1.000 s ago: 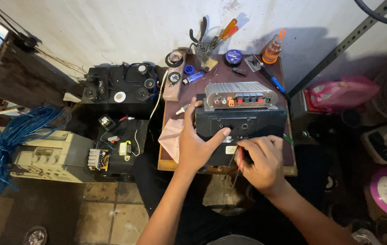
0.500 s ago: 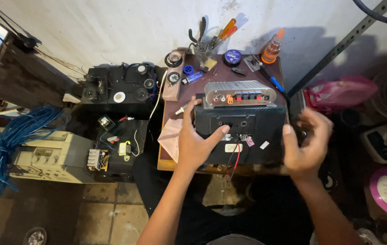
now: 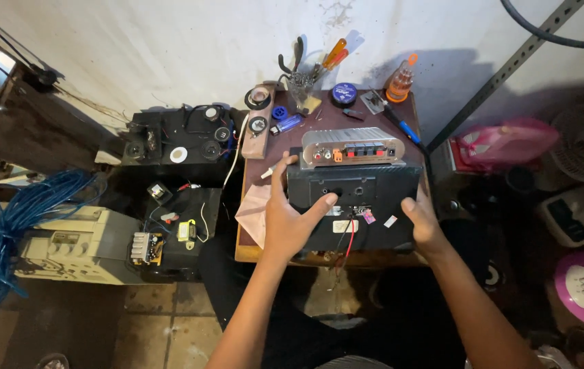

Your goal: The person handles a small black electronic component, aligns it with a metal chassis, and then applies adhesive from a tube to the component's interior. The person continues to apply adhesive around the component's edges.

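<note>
Both hands grip the black box, which sits at the near edge of the small brown desk, wider side toward the camera. Left hand is on the box's left end, fingers spread over the top left corner and thumb pressed on the near face, clamped on the box. Right hand is at the box's right end, fingers wrapped round the far side of that edge and thumb on the near face, also clamped on it. Change from half a second ago: the right hand was off the box, open in the air beside its right end; now it has closed on it. A second ago that hand was at the red wire on the near face, which now hangs free over the near desk edge with a black wire beside it. Left hand has stayed in place. A silver amplifier lies just behind the box, touching it. At the far edge stand a cup of pliers and screwdrivers, a blue round tin and an orange bottle. A pink cloth overhangs the left edge.
</note>
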